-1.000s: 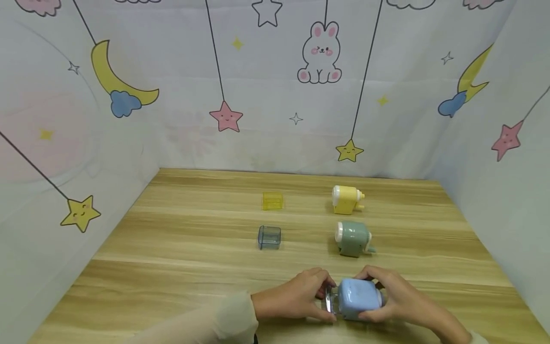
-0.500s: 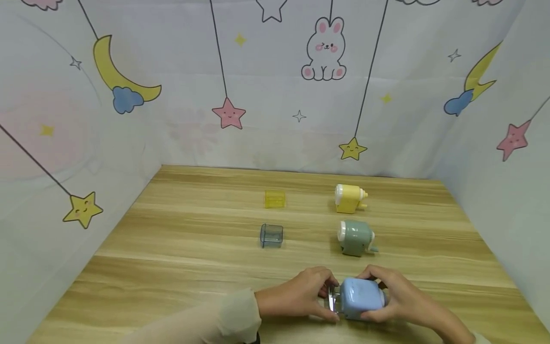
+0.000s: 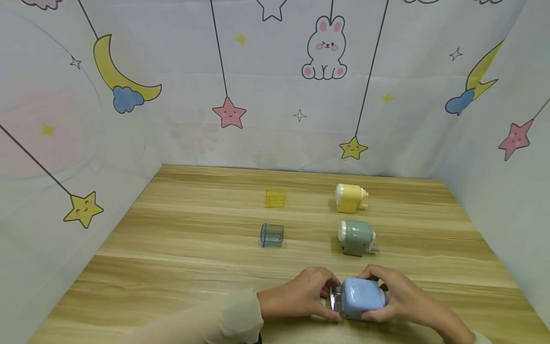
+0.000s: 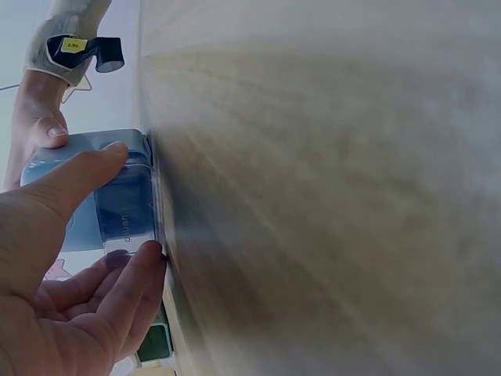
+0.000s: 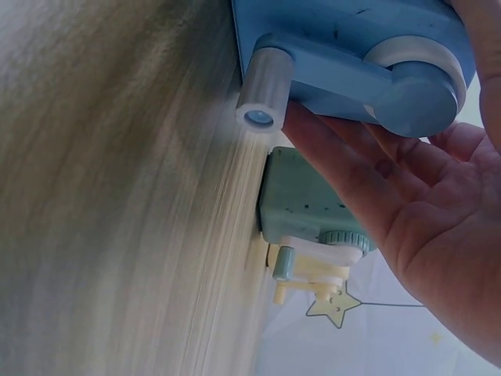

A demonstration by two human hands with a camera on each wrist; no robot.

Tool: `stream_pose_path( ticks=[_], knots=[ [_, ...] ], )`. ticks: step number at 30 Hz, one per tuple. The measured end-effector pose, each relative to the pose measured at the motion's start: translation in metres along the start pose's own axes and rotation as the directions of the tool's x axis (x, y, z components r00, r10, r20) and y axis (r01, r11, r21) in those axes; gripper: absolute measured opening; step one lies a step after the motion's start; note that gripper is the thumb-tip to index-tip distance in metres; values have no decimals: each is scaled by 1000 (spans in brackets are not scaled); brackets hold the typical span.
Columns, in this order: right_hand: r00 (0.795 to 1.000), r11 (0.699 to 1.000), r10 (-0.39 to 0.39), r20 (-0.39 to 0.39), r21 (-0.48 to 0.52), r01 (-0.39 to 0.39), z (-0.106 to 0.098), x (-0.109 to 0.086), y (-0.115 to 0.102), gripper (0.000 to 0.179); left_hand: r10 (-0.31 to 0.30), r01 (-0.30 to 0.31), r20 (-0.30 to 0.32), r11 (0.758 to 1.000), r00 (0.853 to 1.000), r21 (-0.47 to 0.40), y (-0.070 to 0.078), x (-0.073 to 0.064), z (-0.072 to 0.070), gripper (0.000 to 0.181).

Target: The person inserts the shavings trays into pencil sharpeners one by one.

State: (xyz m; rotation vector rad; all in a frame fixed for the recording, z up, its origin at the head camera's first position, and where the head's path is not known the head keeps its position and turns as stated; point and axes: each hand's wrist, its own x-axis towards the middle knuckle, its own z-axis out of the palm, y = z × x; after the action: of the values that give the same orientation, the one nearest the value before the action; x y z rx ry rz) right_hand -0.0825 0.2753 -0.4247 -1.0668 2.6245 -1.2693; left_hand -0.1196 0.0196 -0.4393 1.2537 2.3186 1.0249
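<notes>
We had the blue sharpener on the near side of the wooden table, right of the middle, its clear drawer partly out on the left. Our left hand pinched that drawer between thumb and fingers; our right hand gripped the body beside the crank. Farther off we saw a green sharpener, then a yellow sharpener; left of them, a blue-grey bin and, beyond, a yellow bin.

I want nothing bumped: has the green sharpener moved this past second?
No. In the head view, the green sharpener keeps its place below the yellow star behind it.
</notes>
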Motion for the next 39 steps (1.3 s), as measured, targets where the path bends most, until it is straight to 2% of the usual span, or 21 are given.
stream_pose_path(
  ticks=[25, 39],
  knots=[
    [1000, 1000, 0, -9, -23, -1, 1, 1, 1, 52, 57, -56, -30, 998, 998, 32, 1, 5, 4, 56],
    [999, 999, 36, -5, -35, -36, -1, 1, -1, 49, 70, -68, -37, 997, 997, 43, 1, 9, 6, 57]
  ],
)
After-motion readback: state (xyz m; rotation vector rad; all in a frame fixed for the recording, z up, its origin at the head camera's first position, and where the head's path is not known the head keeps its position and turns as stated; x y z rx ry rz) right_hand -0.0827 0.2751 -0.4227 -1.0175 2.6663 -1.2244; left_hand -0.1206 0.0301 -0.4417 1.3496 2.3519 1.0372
